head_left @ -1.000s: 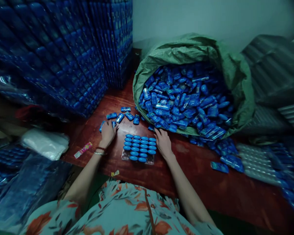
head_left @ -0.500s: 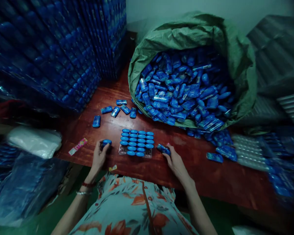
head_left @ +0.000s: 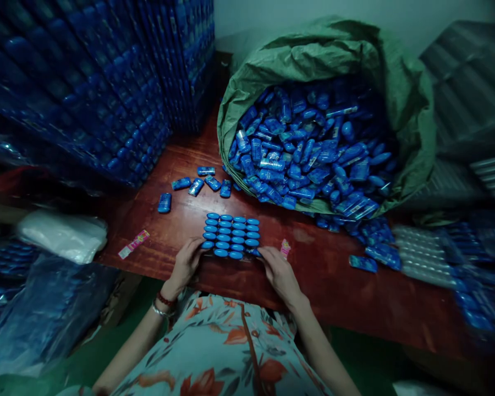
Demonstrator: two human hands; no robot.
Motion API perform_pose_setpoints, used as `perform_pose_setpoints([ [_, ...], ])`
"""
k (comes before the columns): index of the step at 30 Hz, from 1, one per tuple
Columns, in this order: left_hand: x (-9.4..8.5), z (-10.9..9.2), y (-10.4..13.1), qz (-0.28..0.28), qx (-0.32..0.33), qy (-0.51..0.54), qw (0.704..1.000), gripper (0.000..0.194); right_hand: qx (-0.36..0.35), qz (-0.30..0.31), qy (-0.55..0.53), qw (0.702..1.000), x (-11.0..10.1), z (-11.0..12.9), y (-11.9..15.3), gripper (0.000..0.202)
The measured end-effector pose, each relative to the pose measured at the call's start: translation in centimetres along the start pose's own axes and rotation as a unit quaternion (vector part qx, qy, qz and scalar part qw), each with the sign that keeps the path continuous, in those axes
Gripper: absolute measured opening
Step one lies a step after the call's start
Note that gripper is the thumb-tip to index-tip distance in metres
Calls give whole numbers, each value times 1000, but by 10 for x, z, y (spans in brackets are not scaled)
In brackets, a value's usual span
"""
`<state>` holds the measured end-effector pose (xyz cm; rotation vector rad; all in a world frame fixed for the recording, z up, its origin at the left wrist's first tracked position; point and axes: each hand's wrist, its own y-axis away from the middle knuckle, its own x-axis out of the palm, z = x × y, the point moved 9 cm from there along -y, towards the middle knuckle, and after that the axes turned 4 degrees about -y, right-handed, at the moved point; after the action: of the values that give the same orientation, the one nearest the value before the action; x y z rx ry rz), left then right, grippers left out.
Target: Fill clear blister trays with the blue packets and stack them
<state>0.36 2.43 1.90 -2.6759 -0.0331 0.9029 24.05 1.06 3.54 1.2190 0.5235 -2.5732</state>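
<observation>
In the middle of the table a clear plastic tray (head_left: 247, 257), mostly hidden, holds rows of small glossy blue packs (head_left: 225, 232) set on edge, their rounded sides up. My left hand (head_left: 187, 263) is at the tray's near left corner, its fingertips closed on the end of a blue pack (head_left: 207, 245) in the left column. At the near right corner my right hand (head_left: 279, 274) pinches another blue pack (head_left: 253, 252), which lies partly under the fingers at the tray's edge.
Behind the tray a big green sack (head_left: 412, 137) lies open, full of wrapped blue packs. Several loose packs (head_left: 196, 187) lie left of it. Tall stacks of filled trays (head_left: 107, 99) stand at the left. Empty trays (head_left: 423, 256) are at the right. Pink wrapper scraps (head_left: 134, 245) lie nearby.
Both hands have moved inward to the tray, each bringing a blue pack to its near corner. The left column has gained a pack. A pink scrap now shows beside my right hand.
</observation>
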Motion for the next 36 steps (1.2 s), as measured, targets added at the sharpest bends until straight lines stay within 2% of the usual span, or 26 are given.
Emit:
perform_pose_setpoints([
  [3,-2,-2,1,59,51,-52,996,30,-21,60,49,997,2,6,-2,40],
  [6,-1,-9,-1,118,97,-101,983,36,-11,139,106,984,3,14,-10,42],
  [8,3,-16,-4,155,110,-131,973,35,6,190,133,973,4,20,-16,42],
  [11,7,-23,-11,205,95,-172,959,25,14,240,152,959,8,30,-23,38],
  [16,18,-32,-14,300,73,-229,923,20,0,266,195,944,20,41,-30,33],
  [20,25,-30,-14,349,48,-299,887,22,23,256,227,939,22,36,-31,36],
  [22,25,-27,-14,353,32,-323,877,23,35,238,228,943,22,31,-27,34],
  [24,24,-26,-15,340,26,-320,884,20,39,198,224,953,22,24,-20,28],
  [28,15,-22,-19,267,28,-213,940,14,9,76,184,980,23,17,-5,29],
  [30,9,-18,-21,217,24,-145,965,13,-13,39,137,990,26,14,1,34],
  [33,7,-14,-25,185,21,-94,978,14,-35,29,74,996,28,10,3,41],
  [36,12,-17,-28,212,16,-96,972,15,-55,38,80,995,24,8,-1,41],
])
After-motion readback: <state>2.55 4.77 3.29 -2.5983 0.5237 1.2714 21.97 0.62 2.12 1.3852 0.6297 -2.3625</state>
